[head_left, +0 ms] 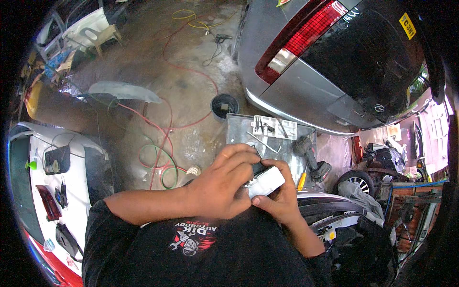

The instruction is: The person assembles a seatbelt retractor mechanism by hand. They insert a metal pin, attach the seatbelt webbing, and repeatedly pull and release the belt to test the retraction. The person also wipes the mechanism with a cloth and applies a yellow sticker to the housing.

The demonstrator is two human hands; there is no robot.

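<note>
Right fingers (266, 204) clasp a white box (269, 181) while left fingers (239, 159) curl beside its left end, hold unclear.

Head-worn view looks down on nearby hands (229, 176).

White boxy piece (269, 180), red grid-patterned taillight (313, 31)

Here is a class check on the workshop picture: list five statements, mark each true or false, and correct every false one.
1. The right hand holds a white block. True.
2. The screwdriver has a blue handle. False: its handle is yellow.
3. The bucket stands on a chair. False: it is on the floor.
4. A drill rests to the right of the bent metal rod. True.
5. The tail light is entirely green. False: it is mostly red.
</note>
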